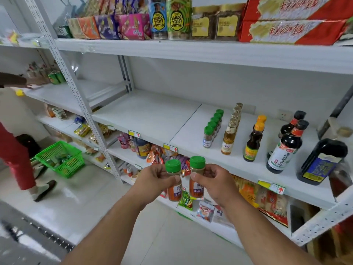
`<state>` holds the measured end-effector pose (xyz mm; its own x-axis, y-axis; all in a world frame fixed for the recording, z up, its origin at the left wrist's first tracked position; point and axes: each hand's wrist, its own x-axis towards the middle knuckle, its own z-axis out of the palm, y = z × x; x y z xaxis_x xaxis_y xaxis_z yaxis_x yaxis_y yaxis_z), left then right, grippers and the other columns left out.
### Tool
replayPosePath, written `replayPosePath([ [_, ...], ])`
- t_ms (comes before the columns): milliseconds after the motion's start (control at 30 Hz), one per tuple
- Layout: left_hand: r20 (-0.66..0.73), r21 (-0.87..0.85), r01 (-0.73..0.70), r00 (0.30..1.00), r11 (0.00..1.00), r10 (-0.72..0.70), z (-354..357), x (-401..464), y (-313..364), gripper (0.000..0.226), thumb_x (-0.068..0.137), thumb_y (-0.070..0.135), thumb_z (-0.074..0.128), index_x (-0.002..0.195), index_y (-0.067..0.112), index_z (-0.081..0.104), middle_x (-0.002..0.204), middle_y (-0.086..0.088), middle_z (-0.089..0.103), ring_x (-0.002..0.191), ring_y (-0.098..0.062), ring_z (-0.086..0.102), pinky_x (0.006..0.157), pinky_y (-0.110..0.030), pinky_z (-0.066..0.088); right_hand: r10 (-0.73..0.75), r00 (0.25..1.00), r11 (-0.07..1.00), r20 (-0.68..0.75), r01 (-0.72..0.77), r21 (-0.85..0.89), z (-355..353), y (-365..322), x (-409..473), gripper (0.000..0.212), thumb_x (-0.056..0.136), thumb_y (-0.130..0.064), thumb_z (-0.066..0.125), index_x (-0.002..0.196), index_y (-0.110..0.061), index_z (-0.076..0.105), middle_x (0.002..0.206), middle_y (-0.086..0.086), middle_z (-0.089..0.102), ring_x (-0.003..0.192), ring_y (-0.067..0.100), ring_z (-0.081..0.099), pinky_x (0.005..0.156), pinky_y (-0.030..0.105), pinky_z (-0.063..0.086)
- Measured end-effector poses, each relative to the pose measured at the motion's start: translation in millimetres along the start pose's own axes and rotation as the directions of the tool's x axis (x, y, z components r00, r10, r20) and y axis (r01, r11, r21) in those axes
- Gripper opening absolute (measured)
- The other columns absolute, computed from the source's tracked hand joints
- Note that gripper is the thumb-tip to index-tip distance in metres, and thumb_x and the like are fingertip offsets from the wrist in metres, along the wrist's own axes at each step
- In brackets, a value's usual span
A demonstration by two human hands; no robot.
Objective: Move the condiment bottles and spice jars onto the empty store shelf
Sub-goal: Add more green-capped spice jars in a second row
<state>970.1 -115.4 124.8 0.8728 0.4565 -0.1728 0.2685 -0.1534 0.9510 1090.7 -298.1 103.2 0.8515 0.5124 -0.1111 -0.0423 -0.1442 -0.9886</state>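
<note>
My left hand [155, 178] grips a green-capped spice jar [173, 180] with an orange label. My right hand [214, 181] grips a matching spice jar [196, 177] beside it. Both jars are upright, held just in front of the white middle shelf [150, 115], below its front edge. On the shelf's right half stand a row of green-capped spice jars [212, 129], a row of amber bottles [231, 131], orange-capped dark bottles [255, 139], soy sauce bottles [286, 148] and a big dark jug [322, 161]. The shelf's left half is bare.
Snack boxes and cans fill the top shelf [172, 48]. Packets crowd the lower shelf [200, 205]. A green basket [61, 158] sits on the floor at left, near another person in red trousers [13, 159] who reaches to the neighbouring shelf.
</note>
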Motion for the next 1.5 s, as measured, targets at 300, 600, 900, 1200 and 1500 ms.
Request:
replayPosePath([
  [300, 0.004, 0.040, -0.023, 1.000, 0.999, 0.023, -11, 120, 27, 0.030, 0.081, 0.012, 0.086, 0.107, 0.018, 0.073, 0.103, -0.024, 0.072, 0.083, -0.022, 0.071, 0.064, -0.024, 0.056, 0.057, 0.995, 0.997, -0.081, -0.061, -0.055, -4, -9, 113, 0.028, 0.074, -0.037, 0.086, 0.095, -0.025, 0.072, 0.091, -0.011, 0.076, 0.089, 0.010, 0.072, 0.082, 0.037, 0.059],
  [600, 0.127, 0.101, -0.033, 0.992, 0.994, 0.021, -32, 226, 30, 0.033, 0.083, 0.003, 0.083, 0.112, 0.013, 0.074, 0.099, -0.005, 0.080, 0.096, -0.019, 0.077, 0.079, -0.023, 0.057, 0.085, 0.985, 0.986, -0.152, -0.105, -0.128, 11, -18, 185, 0.030, 0.077, -0.036, 0.084, 0.101, -0.025, 0.068, 0.095, -0.013, 0.073, 0.089, 0.007, 0.069, 0.073, 0.026, 0.051],
  [900, 0.298, 0.145, -0.135, 0.951, 0.980, 0.087, -70, 354, -1, 0.036, 0.084, 0.002, 0.081, 0.115, 0.018, 0.072, 0.101, 0.003, 0.080, 0.100, -0.013, 0.075, 0.090, -0.024, 0.057, 0.148, 0.917, 0.964, -0.370, -0.217, -0.152, 63, -4, 261, 0.029, 0.078, -0.037, 0.084, 0.097, -0.026, 0.064, 0.093, -0.013, 0.071, 0.087, 0.007, 0.067, 0.072, 0.027, 0.051],
  [1200, 0.427, 0.222, -0.264, 0.892, 0.939, 0.150, -83, 434, -35, 0.041, 0.087, 0.004, 0.080, 0.121, 0.020, 0.066, 0.112, 0.007, 0.076, 0.104, -0.002, 0.072, 0.092, -0.019, 0.054, 0.169, 0.822, 0.954, -0.545, -0.275, -0.120, 97, 18, 314, 0.026, 0.077, -0.025, 0.082, 0.093, -0.022, 0.062, 0.082, -0.009, 0.071, 0.078, 0.010, 0.068, 0.068, 0.028, 0.053],
  [1500, 0.421, 0.165, -0.246, 0.893, 0.955, 0.157, -80, 462, -48, 0.037, 0.088, 0.001, 0.078, 0.115, 0.023, 0.065, 0.107, 0.016, 0.077, 0.105, 0.001, 0.071, 0.089, -0.011, 0.052, 0.172, 0.793, 0.939, -0.584, -0.312, -0.146, 97, 38, 340, 0.029, 0.074, -0.031, 0.082, 0.090, -0.024, 0.060, 0.084, -0.006, 0.072, 0.080, 0.015, 0.070, 0.075, 0.038, 0.059],
])
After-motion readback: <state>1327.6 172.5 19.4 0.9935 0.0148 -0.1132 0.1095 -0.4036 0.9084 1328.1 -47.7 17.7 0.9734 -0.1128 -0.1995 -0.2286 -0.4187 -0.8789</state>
